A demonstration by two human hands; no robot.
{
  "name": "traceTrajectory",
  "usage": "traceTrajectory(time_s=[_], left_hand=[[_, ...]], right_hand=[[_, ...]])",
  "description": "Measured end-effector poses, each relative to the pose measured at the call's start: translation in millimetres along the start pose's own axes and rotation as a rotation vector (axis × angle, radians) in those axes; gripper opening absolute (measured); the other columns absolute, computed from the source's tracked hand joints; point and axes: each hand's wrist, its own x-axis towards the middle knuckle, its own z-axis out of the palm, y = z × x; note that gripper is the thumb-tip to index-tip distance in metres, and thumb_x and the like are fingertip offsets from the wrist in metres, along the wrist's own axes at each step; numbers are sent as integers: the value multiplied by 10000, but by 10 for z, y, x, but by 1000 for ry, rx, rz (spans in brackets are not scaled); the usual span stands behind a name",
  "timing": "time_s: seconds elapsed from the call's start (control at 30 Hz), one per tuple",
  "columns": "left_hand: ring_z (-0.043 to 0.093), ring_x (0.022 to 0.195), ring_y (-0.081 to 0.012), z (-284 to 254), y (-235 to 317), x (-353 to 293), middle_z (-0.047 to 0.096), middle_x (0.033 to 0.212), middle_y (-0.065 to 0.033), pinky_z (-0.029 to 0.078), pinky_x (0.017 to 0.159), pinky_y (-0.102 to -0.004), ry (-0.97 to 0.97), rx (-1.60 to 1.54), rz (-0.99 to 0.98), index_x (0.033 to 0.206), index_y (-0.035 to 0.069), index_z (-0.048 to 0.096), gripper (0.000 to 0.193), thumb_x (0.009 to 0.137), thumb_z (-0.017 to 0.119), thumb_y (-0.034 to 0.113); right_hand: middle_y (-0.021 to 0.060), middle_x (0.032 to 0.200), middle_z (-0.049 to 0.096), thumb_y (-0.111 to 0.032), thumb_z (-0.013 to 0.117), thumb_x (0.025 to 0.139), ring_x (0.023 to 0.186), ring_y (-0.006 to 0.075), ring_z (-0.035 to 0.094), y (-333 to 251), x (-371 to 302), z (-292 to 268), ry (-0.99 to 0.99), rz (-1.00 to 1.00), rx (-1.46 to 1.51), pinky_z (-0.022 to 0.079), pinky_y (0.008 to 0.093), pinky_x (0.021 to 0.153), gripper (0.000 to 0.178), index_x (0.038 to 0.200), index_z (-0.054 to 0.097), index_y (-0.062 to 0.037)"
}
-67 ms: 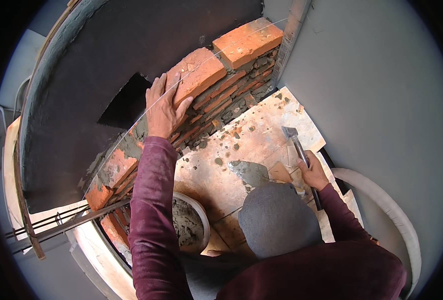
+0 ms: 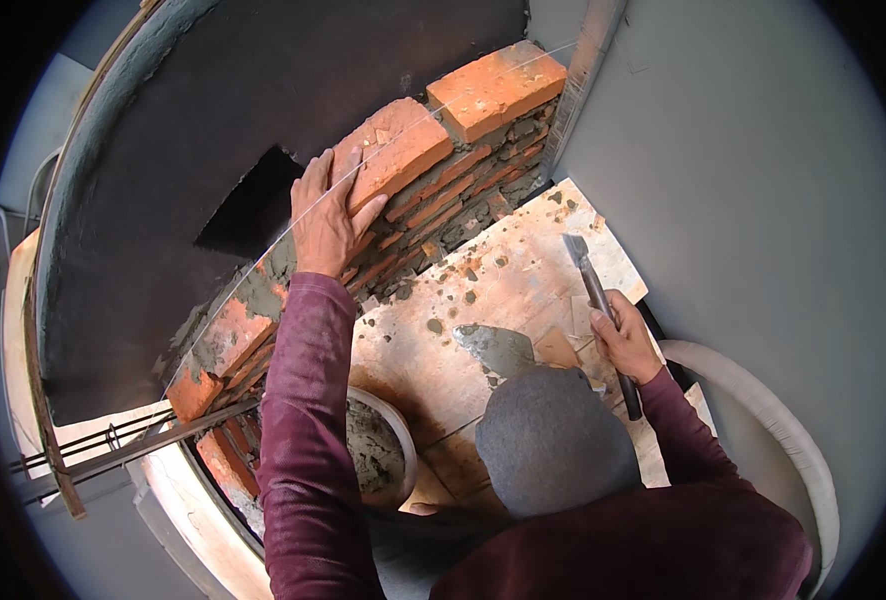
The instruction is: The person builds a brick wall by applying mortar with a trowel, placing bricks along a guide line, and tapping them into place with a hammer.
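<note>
My left hand (image 2: 325, 225) is closed around the near end of an orange brick (image 2: 395, 148) on top of a low brick wall (image 2: 443, 190). Its fingers lie over the top, with the thumb against the front side. A thin white string (image 2: 263, 258) runs along the wall and passes over the hand. My right hand (image 2: 627, 338) grips the dark handle of a brick hammer (image 2: 593, 275), its flat metal head pointing up and away from me. Below the wall, a trowel blade (image 2: 498, 347) smeared with mortar lies on the board, partly hidden by a rounded grey cloth shape (image 2: 558, 440).
Another brick (image 2: 498, 88) lies at the wall's far end, beside an upright strip (image 2: 585, 85). A bucket of mortar (image 2: 378, 450) stands near my left forearm. Mortar crumbs dot the pale board (image 2: 413, 340). A pale hose (image 2: 773, 410) curves at the right.
My right hand has risen slightly with the hammer, whose head has tipped further upward. My left hand stays on the brick.
</note>
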Motion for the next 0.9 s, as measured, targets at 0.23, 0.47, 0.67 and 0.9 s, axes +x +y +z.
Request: traceTrajectory(time_s=[0.23, 0.47, 0.67, 0.9], left_hand=[[484, 1277, -369, 41, 30, -6, 519, 1402, -195, 365, 1092, -457, 13, 41, -34, 1391, 156, 567, 662, 820, 741, 444], [486, 1290, -394, 103, 297, 133, 538, 1376, -191, 356, 1117, -457, 54, 7, -123, 1379, 76, 539, 663, 796, 773, 287], [491, 1295, -389, 50, 231, 38, 542, 1377, -172, 393, 1096, -457, -19, 13, -163, 1358, 110, 566, 627, 802, 773, 312], [500, 1283, -365, 144, 165, -113, 553, 1368, -129, 416, 1086, -443, 26, 63, -205, 1320, 145, 600, 560, 818, 761, 334]], right_hand=[[13, 708, 476, -295, 489, 1052, 637, 118, 500, -2260, 629, 260, 94, -923, 461, 446, 279, 614, 295, 1154, 457, -20], [80, 871, 623, -236, 571, 1005, 781, 155, 643, -3556, 1047, 375, 0, -1151, 11, 574, 298, 663, 228, 977, 573, -10], [83, 802, 632, -195, 589, 949, 687, 162, 645, -3679, 1432, 709, -19, -1125, -394, 567, 290, 574, 227, 937, 575, 32], [110, 835, 657, -185, 583, 934, 718, 190, 665, -3341, 1954, 993, 72, -1064, -534, 571, 326, 592, 226, 949, 569, 40]])
